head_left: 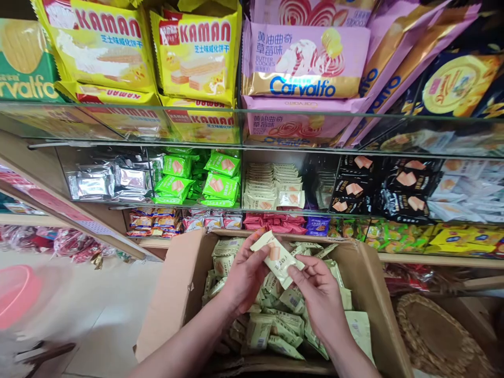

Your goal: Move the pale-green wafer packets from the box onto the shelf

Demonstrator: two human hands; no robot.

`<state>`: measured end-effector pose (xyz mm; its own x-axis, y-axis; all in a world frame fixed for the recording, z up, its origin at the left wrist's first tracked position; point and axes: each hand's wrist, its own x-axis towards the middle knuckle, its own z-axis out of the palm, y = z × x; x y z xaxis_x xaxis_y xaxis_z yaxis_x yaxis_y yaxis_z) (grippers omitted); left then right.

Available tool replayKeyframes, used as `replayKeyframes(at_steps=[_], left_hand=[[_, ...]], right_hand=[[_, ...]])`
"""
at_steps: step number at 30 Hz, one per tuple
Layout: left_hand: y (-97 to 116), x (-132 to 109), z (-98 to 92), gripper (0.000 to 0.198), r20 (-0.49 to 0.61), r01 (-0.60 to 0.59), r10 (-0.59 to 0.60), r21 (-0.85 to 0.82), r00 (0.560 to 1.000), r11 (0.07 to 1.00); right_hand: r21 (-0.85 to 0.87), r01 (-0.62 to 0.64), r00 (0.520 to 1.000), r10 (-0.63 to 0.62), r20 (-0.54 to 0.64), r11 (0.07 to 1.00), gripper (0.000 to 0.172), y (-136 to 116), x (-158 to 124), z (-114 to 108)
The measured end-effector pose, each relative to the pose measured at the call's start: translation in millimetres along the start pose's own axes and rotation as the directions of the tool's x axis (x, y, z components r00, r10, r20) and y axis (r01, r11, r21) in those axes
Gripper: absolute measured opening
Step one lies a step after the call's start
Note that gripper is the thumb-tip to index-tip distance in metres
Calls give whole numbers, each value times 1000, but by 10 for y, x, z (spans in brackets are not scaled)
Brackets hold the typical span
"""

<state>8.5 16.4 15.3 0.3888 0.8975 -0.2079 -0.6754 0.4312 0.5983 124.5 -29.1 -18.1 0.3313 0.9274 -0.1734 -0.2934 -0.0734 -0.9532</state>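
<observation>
Between my two hands is a small cream-coloured snack packet [279, 260] with a wafer picture on its front. My left hand [250, 273] grips its upper left end, thumb on the front. At the lower right end, my right hand [315, 281] pinches it between thumb and fingers. Below them an open cardboard box [173, 299] holds many matching packets [271, 331], lying loose at various angles. Beyond the box, stacks of similar cream packets [273, 186] stand in a compartment of the glass shelf [197, 205].
Yellow wafer packs [197, 58] and pink cookie packs [303, 63] fill the upper shelf. Green packets [220, 178], silver packets [94, 181] and black packets [354, 184] flank the cream stacks. A pink basin [18, 296] is on the floor left; a woven basket [441, 336] lies right.
</observation>
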Motion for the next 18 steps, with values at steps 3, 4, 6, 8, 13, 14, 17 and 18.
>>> replayKeyframes(at_steps=[3,4,6,8,13,14,17,18], left_hand=[[35,-10,-99,29,7,25,-25,107,1000,994],[60,-19,-134,29,8,47,-49,156,999,987],[123,-40,-197,32,20,86,-96,293,995,952],[175,-60,-234,33,59,98,-140,459,988,883],[114,-65,-169,23,-10,79,-85,473,996,878],[74,-62,-138,24,-59,83,-65,398,996,914],[-40,-63,-61,25,-152,73,-33,267,988,961],[-65,-68,-50,24,-162,67,-25,261,986,963]], right_hand=[[40,-26,1000,25,10,999,27,2,23,-91],[32,-25,1000,24,15,999,26,-10,32,-127],[-49,9,999,-7,40,999,23,-54,53,-198],[-173,57,992,-36,120,983,19,-112,68,-245],[-110,31,985,-11,173,993,33,-197,52,-143],[-58,-15,984,26,177,998,37,-196,42,-93],[-7,-103,975,102,198,995,35,-158,16,47],[-13,-97,976,97,196,995,33,-139,11,78]])
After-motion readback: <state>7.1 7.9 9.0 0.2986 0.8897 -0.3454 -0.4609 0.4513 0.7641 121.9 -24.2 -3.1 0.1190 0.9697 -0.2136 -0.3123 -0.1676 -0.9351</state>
